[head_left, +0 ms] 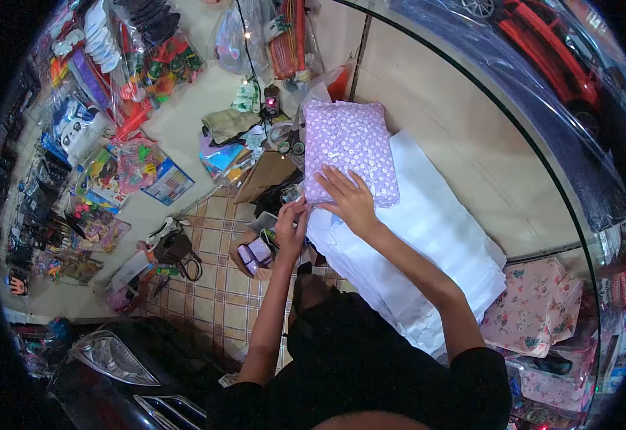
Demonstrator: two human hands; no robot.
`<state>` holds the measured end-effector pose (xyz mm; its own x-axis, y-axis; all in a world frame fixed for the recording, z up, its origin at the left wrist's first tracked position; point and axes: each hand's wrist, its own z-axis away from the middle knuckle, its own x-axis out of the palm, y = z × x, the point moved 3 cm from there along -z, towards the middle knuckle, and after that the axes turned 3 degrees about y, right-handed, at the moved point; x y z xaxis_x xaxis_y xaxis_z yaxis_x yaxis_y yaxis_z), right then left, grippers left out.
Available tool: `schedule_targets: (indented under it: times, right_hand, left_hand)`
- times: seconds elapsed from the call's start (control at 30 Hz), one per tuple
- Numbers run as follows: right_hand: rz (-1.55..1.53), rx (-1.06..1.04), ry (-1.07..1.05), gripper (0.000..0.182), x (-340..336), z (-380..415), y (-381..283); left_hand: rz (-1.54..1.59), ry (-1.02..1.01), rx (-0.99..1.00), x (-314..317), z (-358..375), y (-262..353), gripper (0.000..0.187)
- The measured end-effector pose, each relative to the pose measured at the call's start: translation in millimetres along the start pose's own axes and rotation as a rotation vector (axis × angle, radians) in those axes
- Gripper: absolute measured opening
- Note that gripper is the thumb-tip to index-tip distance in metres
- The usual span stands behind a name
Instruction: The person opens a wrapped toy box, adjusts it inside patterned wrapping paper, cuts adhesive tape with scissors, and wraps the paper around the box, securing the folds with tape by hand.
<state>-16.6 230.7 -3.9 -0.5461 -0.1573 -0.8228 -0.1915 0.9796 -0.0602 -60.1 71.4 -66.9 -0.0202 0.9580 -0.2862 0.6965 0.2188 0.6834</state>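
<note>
A lilac package with small white flowers lies on the glass counter, partly over a stack of white paper sheets. My right hand rests flat on the lower part of the package, its fingers spread. At the package's lower left corner is my left hand, its thumb and forefinger pinched together at the edge. What those fingertips hold, if anything, is too small to make out.
Left of the package lie a green cloth pouch and a cardboard box. Pink floral packages sit at the lower right. A boxed red toy car is at the upper right. A black vehicle front stands lower left.
</note>
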Motion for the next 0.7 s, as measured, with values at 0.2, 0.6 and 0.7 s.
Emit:
schedule_targets:
  times: [0.2, 0.6, 0.7]
  right_hand:
    - [-0.034, 0.035, 0.012, 0.067, 3.4, 0.0, 1.2]
    - [-0.121, 0.095, -0.007, 0.064, -1.4, -0.6, -5.8]
    - [-0.109, 0.093, -0.008, 0.062, -3.4, -1.8, -5.4]
  left_hand:
    - [0.071, 0.003, -0.085, 3.8, 2.3, -11.0, 0.019]
    - [0.063, 0.264, -0.391, -40.4, 5.3, -36.8, 0.026]
    - [-0.028, -0.049, -0.237, -27.8, 16.4, 16.1, 0.034]
